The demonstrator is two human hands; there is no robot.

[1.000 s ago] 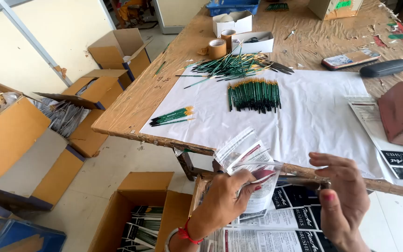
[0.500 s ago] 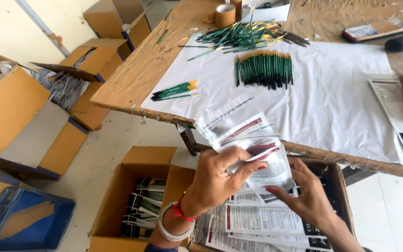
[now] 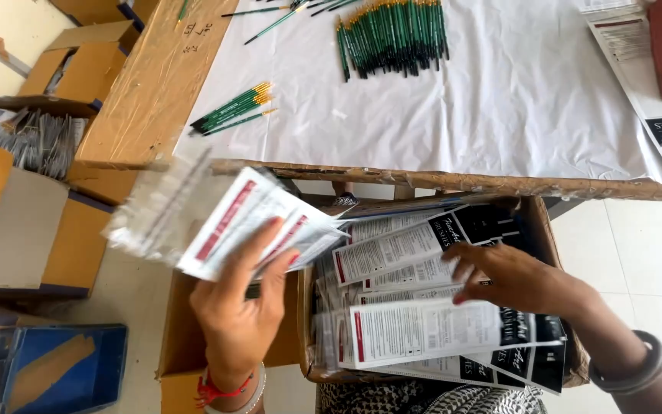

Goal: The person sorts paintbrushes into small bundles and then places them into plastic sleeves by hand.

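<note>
Left grip (image 3: 239,307) clamps blurred clear packets (image 3: 224,218); right hand (image 3: 515,280) flat on box's packs (image 3: 423,333).

Left hand (image 3: 239,310): raised, back to camera, fingers curled in a grip, red thread at wrist. Right hand (image 3: 511,277): extended forward, palm down, fingers spread, dark bangle on wrist.

I work in a small packing workshop. At 12 o'clock my wooden table (image 3: 155,92) carries a white sheet (image 3: 499,115) with rows of green brushes (image 3: 392,34). At 6 o'clock a cardboard box (image 3: 545,230) holds printed packets (image 3: 423,330), and more open cartons (image 3: 78,73) stand at 10 o'clock.
</note>
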